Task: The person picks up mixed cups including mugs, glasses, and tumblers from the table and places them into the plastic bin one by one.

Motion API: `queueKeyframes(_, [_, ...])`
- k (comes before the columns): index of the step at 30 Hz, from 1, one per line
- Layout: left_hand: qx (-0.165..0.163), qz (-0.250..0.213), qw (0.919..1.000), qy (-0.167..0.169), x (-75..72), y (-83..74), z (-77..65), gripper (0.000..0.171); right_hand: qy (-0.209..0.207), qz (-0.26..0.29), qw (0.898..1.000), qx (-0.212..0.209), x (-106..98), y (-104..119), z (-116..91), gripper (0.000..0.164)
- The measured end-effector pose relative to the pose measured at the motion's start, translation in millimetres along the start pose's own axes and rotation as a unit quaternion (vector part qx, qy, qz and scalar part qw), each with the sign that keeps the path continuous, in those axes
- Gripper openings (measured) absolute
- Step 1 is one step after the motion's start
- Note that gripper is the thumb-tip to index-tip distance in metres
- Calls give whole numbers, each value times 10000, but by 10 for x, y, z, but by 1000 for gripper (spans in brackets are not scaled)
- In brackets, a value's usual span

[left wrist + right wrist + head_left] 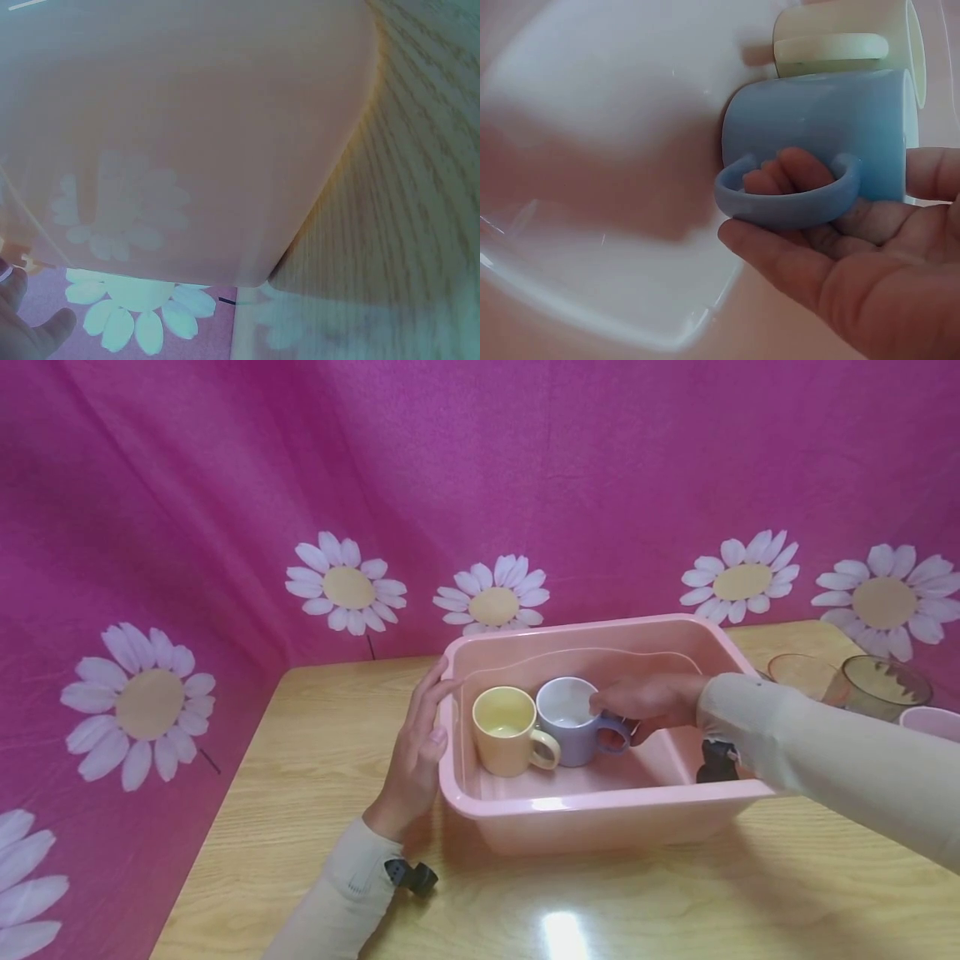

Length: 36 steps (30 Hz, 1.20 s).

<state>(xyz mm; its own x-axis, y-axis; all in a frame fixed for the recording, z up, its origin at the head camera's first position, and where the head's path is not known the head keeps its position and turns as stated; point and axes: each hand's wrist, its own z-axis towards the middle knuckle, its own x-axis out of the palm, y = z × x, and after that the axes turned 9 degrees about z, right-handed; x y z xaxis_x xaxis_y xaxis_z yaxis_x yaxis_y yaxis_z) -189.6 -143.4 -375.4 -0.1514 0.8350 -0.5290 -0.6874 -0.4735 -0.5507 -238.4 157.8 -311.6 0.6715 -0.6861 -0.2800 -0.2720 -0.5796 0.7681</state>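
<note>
A large pink plastic basin stands on the table. Inside it, a yellow mug and a lavender-blue mug with a white interior stand upright side by side at the left end. My right hand reaches into the basin and grips the lavender-blue mug. In the right wrist view, fingers of that hand pass through the mug's handle, and the thumb is at its rim. My left hand rests against the basin's left rim, its fingers extended along it.
To the right of the basin, partly behind the right arm, are an orange-tinted clear glass, a smoky brown glass and a pink vessel. A magenta curtain with daisies hangs behind the wooden table.
</note>
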Motion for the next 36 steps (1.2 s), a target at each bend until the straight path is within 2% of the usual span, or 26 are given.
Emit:
queueKeyframes(11, [-13, -41, 10000, -19, -5, -4, -3, 56, -171, -406, 9990, 67, 11, 36, -10, 26])
queueKeyframes(19, [-24, -61, 10000, 1, -11, -14, 7, 56, -103, -269, 9996, 83, 8, 35, -26, 25])
queueKeyframes(27, [132, -27, 9999, -65, 2, 6, 12, 56, -204, -105, 9995, 206, 17, 23, -33, 24])
queueKeyframes(36, [16, 28, 10000, -22, 4, 4, 7, 57, -182, -65, 9996, 223, 15, 22, -42, 28])
